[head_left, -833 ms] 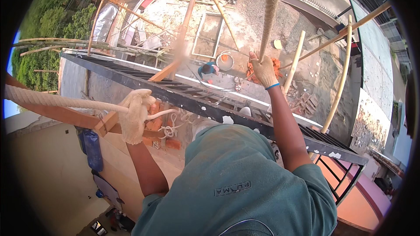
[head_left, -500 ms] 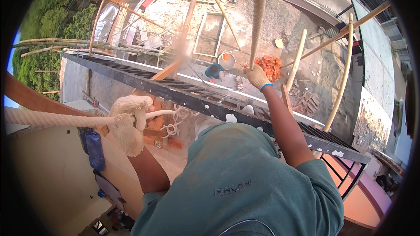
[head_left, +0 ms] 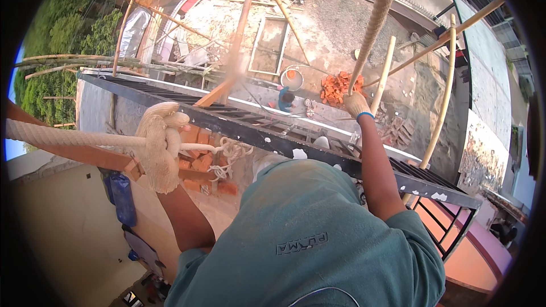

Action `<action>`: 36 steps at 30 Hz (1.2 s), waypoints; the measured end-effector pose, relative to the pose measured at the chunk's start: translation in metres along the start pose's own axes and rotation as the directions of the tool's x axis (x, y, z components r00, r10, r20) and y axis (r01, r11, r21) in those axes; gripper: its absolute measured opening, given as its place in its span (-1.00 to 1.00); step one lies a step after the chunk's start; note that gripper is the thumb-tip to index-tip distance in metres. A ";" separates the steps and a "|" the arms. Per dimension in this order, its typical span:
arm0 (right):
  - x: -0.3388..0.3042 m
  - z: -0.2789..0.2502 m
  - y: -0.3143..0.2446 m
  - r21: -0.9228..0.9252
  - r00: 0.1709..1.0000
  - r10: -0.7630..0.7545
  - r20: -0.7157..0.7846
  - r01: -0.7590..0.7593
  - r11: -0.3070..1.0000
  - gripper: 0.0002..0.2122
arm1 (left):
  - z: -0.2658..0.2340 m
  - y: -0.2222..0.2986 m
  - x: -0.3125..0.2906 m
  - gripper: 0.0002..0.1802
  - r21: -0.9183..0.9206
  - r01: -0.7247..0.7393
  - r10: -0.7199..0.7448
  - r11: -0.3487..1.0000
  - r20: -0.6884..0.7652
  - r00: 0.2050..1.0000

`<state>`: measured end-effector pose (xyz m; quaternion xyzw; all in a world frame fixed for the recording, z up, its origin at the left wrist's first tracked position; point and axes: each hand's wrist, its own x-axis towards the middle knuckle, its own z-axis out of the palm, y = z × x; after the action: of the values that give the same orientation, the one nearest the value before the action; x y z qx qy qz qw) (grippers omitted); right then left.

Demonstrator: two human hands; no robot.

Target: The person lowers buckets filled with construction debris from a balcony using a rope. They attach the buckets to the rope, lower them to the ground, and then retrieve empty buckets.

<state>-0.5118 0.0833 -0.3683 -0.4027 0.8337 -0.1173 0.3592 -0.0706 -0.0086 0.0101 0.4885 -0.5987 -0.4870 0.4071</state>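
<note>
My left hand (head_left: 159, 153), in a pale knit glove, is wrapped round a thick twisted rope (head_left: 79, 136) that runs in from the left. Past the fist, the rope goes on to a loose tangle of cord (head_left: 228, 156) beside stacked bricks (head_left: 196, 159). Over the black metal railing (head_left: 261, 135), my right arm reaches out. My gloved right hand (head_left: 356, 104), with a blue cuff, is closed round another stretch of thick rope (head_left: 378, 20), which rises steeply to the top edge. Its lower course beyond the hand is hidden.
Far below, a person (head_left: 285, 100) is beside a round tub (head_left: 293, 79), near a heap of orange bricks (head_left: 335, 88). Bamboo poles (head_left: 442, 99) stand along the right, and a wooden beam (head_left: 242, 34) slants up ahead. Blue plastic (head_left: 120, 193) hangs at the left wall.
My right hand has moved right and slightly nearer, and its rope now leans further right. My left hand has shifted slightly left and up. The person below has moved a little.
</note>
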 end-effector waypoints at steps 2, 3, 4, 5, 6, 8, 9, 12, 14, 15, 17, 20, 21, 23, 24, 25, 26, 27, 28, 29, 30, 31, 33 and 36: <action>-0.015 -0.033 -0.013 0.000 0.999 -0.017 -0.045 0.017 1.000 -0.63 | 0.019 -0.014 0.005 -0.63 0.086 0.020 -0.015 0.996 -0.064 0.998; -0.018 -0.043 -0.014 0.021 0.998 -0.009 -0.057 0.010 1.000 -0.63 | 0.023 -0.023 0.007 -0.66 0.058 0.029 -0.026 0.998 -0.050 0.998; -0.021 -0.051 -0.016 0.041 0.998 -0.002 -0.067 0.005 0.999 -0.62 | 0.025 -0.026 0.009 -0.68 0.029 0.038 -0.037 0.999 -0.039 0.999; -0.023 -0.059 -0.017 0.059 0.997 0.006 -0.079 -0.001 0.998 -0.62 | 0.026 -0.024 0.010 -0.68 0.047 0.088 -0.087 0.995 -0.013 0.996; -0.026 -0.065 -0.019 0.080 0.998 0.011 -0.069 -0.006 0.997 -0.62 | 0.027 -0.024 0.011 -0.69 0.050 0.106 -0.106 0.993 0.006 0.994; -0.034 -0.071 -0.023 0.122 0.999 0.016 -0.043 -0.011 0.992 -0.62 | 0.028 -0.023 0.010 -0.71 0.059 0.142 -0.144 0.988 0.036 0.989; -0.031 -0.068 -0.022 0.150 0.999 0.022 -0.047 -0.015 0.989 -0.62 | 0.028 -0.024 0.009 -0.70 0.042 0.133 -0.135 0.990 0.049 0.990; -0.017 -0.036 -0.008 0.184 0.998 0.010 -0.064 0.002 0.983 -0.63 | 0.022 -0.025 0.005 -0.67 -0.009 0.117 -0.116 0.993 0.059 0.991; 0.000 0.003 0.009 0.128 0.996 -0.039 -0.084 0.050 0.991 -0.65 | 0.017 -0.014 -0.003 -0.63 -0.072 0.098 -0.096 0.993 0.025 0.995; -0.002 0.005 0.004 0.069 1.000 -0.002 -0.031 0.004 0.998 -0.66 | 0.018 -0.010 -0.008 -0.62 -0.120 0.076 -0.076 0.990 0.006 0.997; 0.027 0.036 0.052 -0.067 0.998 -0.007 -0.057 0.003 0.998 -0.67 | 0.024 0.020 -0.010 -0.59 -0.207 -0.010 0.015 0.978 0.024 1.000; 0.028 0.028 0.040 -0.064 0.993 0.033 -0.116 -0.041 0.997 -0.71 | 0.004 0.037 -0.022 -0.58 -0.131 -0.081 0.085 0.988 0.029 0.996; 0.028 0.020 0.043 -0.069 0.984 0.044 -0.174 -0.057 0.996 -0.71 | -0.001 0.037 -0.024 -0.59 -0.074 -0.088 0.089 0.993 0.013 0.996; 0.027 0.002 0.049 0.030 0.932 0.074 -0.355 -0.068 0.997 -0.74 | -0.003 0.034 -0.022 -0.61 0.079 -0.107 0.108 0.991 -0.012 0.994; 0.024 -0.010 0.044 0.116 0.884 0.122 -0.451 -0.078 0.990 -0.75 | 0.000 0.029 -0.017 -0.61 0.176 -0.115 0.120 0.978 -0.021 0.993; 0.021 -0.023 0.039 0.202 0.825 0.177 -0.537 -0.078 0.976 -0.75 | 0.003 0.021 -0.014 -0.61 0.129 -0.028 0.031 0.991 -0.017 0.999; 0.013 -0.039 0.030 0.288 0.755 0.240 -0.610 -0.070 0.955 -0.76 | 0.007 0.010 -0.013 -0.62 0.083 0.061 -0.060 0.995 -0.006 0.998; 0.008 -0.053 0.021 0.318 0.754 0.239 -0.612 -0.042 0.947 -0.76 | 0.011 -0.003 -0.011 -0.62 0.038 0.149 -0.150 0.988 0.014 0.989; 0.002 -0.065 0.008 0.347 0.757 0.238 -0.609 -0.015 0.938 -0.76 | 0.014 -0.022 -0.013 -0.62 0.030 0.171 -0.172 0.985 0.036 0.984; -0.004 -0.070 -0.006 0.382 0.761 0.239 -0.603 0.013 0.924 -0.76 | 0.016 -0.043 -0.017 -0.62 0.029 0.190 -0.191 0.981 0.059 0.980; -0.012 -0.071 -0.021 0.383 0.772 0.198 -0.604 0.064 0.921 -0.76 | 0.019 -0.055 -0.019 -0.62 0.023 0.208 -0.210 0.978 0.082 0.974; -0.019 -0.071 -0.037 0.383 0.779 0.157 -0.607 0.113 0.917 -0.77 | 0.026 -0.055 -0.022 -0.61 0.009 0.233 -0.232 0.973 0.115 0.966; -0.020 -0.062 -0.050 0.272 0.807 0.114 -0.579 0.059 0.960 -0.77 | 0.036 -0.049 -0.030 -0.60 -0.025 0.277 -0.268 0.960 0.187 0.945; -0.014 -0.028 -0.052 0.336 0.827 0.042 -0.560 0.181 0.924 -0.77 | 0.034 -0.042 -0.032 -0.55 -0.057 0.198 -0.180 0.979 0.236 0.955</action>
<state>-0.4951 0.0578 -0.3157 -0.3052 0.8482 -0.3997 0.1660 -0.0889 0.0269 -0.0379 0.4672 -0.5725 -0.6004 0.3058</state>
